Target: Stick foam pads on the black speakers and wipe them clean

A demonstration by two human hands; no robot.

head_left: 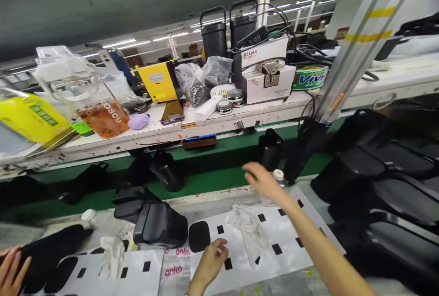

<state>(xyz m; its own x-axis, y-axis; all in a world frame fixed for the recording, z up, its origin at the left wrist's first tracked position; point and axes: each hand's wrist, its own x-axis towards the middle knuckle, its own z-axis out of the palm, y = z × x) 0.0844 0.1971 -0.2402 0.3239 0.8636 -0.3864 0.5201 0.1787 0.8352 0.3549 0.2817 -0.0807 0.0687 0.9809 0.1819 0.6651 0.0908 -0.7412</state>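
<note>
My right hand (264, 179) reaches over the near edge of the green conveyor belt (219, 168). Its fingers are stretched out and hold nothing that I can see. Close beside it are a clear bottle with a white cap (278, 175) and a black item (270, 145) on the belt. My left hand (213, 259) hovers low over a white sheet (240, 275) with small black squares, its fingers loosely bent and apart, nothing visible in them. Near it lie a rounded black pad (199, 236) and a crumpled white cloth glove (245, 223).
Black speaker-like units (161, 223) stand left of the sheet; more black units (394, 186) crowd the right. A co-worker's hand (12, 268) touches a black piece at far left. Above the belt, a shelf (219, 124) carries a jug, a phone and boxes. A metal post (353, 54) rises at right.
</note>
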